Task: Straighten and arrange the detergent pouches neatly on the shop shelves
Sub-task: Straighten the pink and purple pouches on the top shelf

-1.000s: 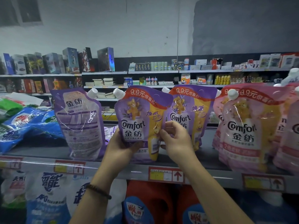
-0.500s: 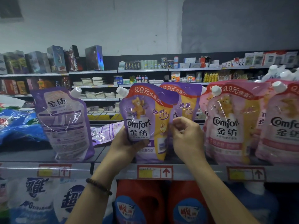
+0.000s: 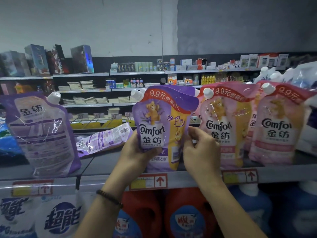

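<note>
A: What lies nearest?

B: Under the shelf's front edge stand red jugs (image 3: 187, 219), with white and purple bags (image 3: 58, 219) to their left. A price label (image 3: 148, 181) with a red arrow sits on that front edge (image 3: 192, 179), right below the hands.

A: And the hands?

B: Both are clamped on one purple Comfort pouch (image 3: 163, 127). The left hand (image 3: 137, 153), with a dark bead bracelet (image 3: 109, 198) on its wrist, grips the pouch's lower left side, thumb pressed across the front. The right hand (image 3: 200, 152) pinches the pouch's right edge between fingers and thumb.

A: Where does that pouch stand?

B: Upright at the shelf's front edge, about mid-shelf, label facing out, white cap (image 3: 136, 94) at its top left corner. Its right side touches the first pink Comfort pouch (image 3: 226, 124).

A: What else is on that shelf?

B: A second pink pouch (image 3: 277, 127) stands just beside the first, toward the right end. Toward the left end a purple pouch (image 3: 42, 134) stands with its back panel outward, leaning a little. Between it and the held pouch, farther back, another purple pouch (image 3: 104, 138) lies flat.

A: And behind?

B: Far shelves (image 3: 137, 73) along the wall carry boxes, small bottles and stacked packs, too blurred to name.
</note>
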The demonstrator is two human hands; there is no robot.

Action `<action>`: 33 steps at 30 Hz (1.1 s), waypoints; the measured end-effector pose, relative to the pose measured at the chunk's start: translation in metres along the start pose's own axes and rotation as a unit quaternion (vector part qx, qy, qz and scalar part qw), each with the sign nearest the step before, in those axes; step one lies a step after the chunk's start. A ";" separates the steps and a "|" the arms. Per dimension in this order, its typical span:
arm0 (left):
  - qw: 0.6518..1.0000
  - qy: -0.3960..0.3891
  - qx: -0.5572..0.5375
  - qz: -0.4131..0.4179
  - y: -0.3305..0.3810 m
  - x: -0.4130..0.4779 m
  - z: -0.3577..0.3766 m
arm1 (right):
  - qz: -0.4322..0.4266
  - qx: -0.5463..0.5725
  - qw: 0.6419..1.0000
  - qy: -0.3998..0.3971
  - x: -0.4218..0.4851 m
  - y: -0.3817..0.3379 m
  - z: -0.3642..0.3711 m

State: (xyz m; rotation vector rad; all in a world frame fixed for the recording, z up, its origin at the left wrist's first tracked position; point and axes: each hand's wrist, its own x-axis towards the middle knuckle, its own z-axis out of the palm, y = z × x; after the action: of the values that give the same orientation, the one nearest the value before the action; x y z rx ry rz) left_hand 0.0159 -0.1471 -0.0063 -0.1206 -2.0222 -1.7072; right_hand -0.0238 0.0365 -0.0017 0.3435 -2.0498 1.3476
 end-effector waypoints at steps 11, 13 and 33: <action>0.999 0.031 -0.012 -0.004 0.006 0.000 0.022 | -0.005 0.037 0.999 -0.016 -0.034 0.001 -0.003; 1.000 0.027 -0.015 -0.004 0.007 -0.001 0.026 | -0.010 0.035 0.999 -0.012 -0.035 0.002 -0.004; 0.999 0.024 -0.023 -0.026 0.009 -0.005 0.038 | 0.001 0.058 0.997 -0.045 -0.033 0.013 -0.013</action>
State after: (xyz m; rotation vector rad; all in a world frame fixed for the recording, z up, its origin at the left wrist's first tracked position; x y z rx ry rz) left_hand 0.0121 -0.1081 -0.0036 -0.0425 -1.9674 -1.7722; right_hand -0.0013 0.0492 -0.0288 0.4617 -2.0493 1.4812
